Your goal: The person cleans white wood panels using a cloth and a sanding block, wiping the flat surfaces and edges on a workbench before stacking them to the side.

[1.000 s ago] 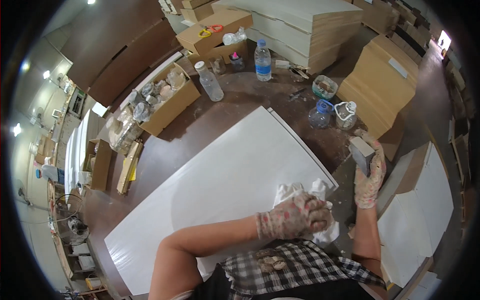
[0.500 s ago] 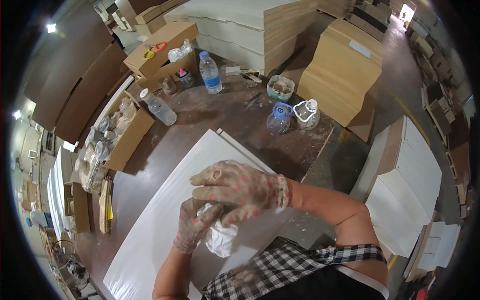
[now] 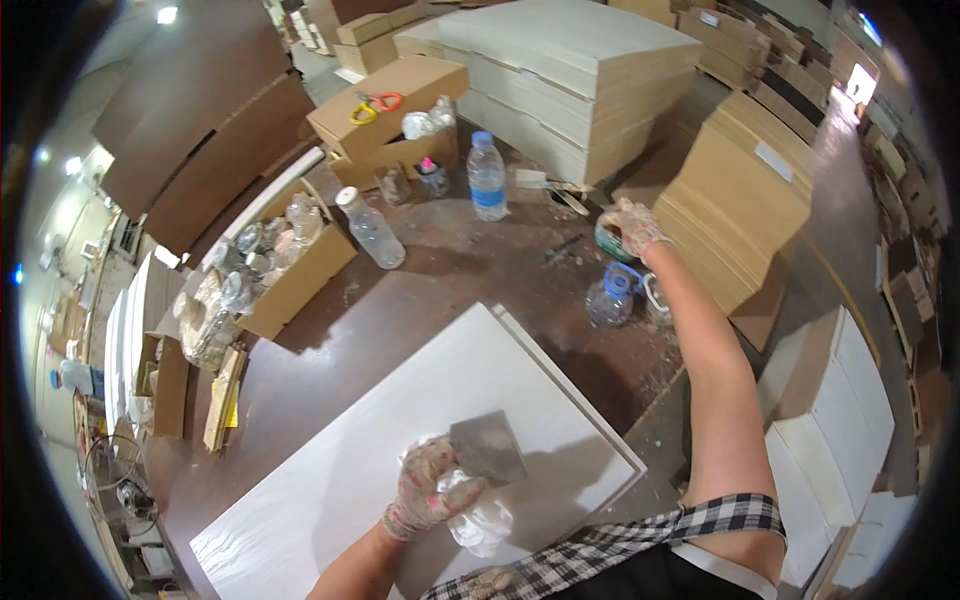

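Observation:
My left hand (image 3: 430,488), in a stained, spotted work glove, is closed on a flat grey scraper blade (image 3: 488,447) and a crumpled white cloth (image 3: 482,522). It is over a white panel (image 3: 345,475) that lies at an angle on the table. My right hand (image 3: 634,228), gloved the same way, reaches far out over a small plastic tub (image 3: 609,238) at the table's far right. Its fingers dip at the tub, and their tips are hidden, so any hold there does not show.
Near my right forearm stand two clear jugs, one with a blue handle (image 3: 615,298). A water bottle (image 3: 487,178), a tilted clear bottle (image 3: 372,230) and scissors (image 3: 376,107) on a carton are farther back. A carton of plastic-wrapped items (image 3: 290,285) is at left; stacked boards (image 3: 560,70) rise behind.
My right hand has left the cloth and my left hand and stretched out to the tub. The grey blade now shows in my left hand. The whole view has shifted.

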`<state>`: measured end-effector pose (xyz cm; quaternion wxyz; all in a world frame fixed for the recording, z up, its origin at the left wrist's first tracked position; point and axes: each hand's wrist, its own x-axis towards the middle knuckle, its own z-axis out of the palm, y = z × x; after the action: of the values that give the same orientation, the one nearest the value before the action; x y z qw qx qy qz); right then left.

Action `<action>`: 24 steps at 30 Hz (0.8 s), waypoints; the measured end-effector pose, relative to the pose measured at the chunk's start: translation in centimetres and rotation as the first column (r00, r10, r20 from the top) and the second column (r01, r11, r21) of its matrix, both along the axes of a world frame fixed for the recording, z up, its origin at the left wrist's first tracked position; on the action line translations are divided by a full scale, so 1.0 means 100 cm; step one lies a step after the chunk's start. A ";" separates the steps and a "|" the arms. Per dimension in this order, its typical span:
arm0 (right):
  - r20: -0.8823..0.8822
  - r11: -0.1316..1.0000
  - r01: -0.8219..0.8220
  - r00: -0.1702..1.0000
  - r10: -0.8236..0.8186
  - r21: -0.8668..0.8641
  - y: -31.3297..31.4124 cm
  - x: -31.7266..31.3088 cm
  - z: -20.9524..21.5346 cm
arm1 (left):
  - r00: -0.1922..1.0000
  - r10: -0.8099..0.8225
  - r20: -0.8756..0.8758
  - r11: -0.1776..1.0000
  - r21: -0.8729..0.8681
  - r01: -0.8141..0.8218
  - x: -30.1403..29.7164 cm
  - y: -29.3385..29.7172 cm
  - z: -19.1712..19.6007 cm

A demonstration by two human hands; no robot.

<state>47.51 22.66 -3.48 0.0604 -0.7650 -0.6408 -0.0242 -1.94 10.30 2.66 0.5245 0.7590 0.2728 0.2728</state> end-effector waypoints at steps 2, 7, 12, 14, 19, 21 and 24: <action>-0.162 0.982 0.164 0.971 -0.177 -0.092 -0.004 -0.019 0.026 | 1.000 0.017 -0.019 0.999 0.031 -0.017 -0.005 -0.005 -0.003; -0.032 0.999 0.046 0.998 -0.046 -0.001 -0.024 0.038 -0.017 | 0.991 -0.123 0.052 0.989 0.084 0.119 0.011 -0.006 0.008; -0.005 0.999 0.038 0.999 -0.038 -0.015 -0.002 0.042 -0.017 | 0.993 -0.111 0.027 0.992 0.058 0.109 0.012 -0.002 0.005; 0.024 0.992 0.073 0.997 -0.076 0.105 -0.008 0.045 -0.024 | 0.992 -0.127 0.015 0.989 0.073 0.125 0.012 -0.001 0.000; -0.874 0.882 0.326 0.456 0.169 0.341 -0.014 0.028 0.003 | 0.993 -0.093 0.070 0.996 0.019 0.092 0.014 0.005 0.005; -0.943 0.897 0.364 -0.114 0.312 0.253 -0.029 -0.009 0.031 | 0.995 -0.064 0.079 0.998 0.010 0.064 0.013 0.003 0.002; -0.797 0.905 0.321 -0.448 0.405 0.279 -0.043 -0.042 0.037 | 0.997 -0.070 -0.021 0.984 0.165 0.073 0.017 0.007 -0.003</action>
<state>43.35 18.39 0.21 0.7379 -0.3467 -0.2846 0.5043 -0.21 11.01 2.38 0.4669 0.8113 0.2257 0.2698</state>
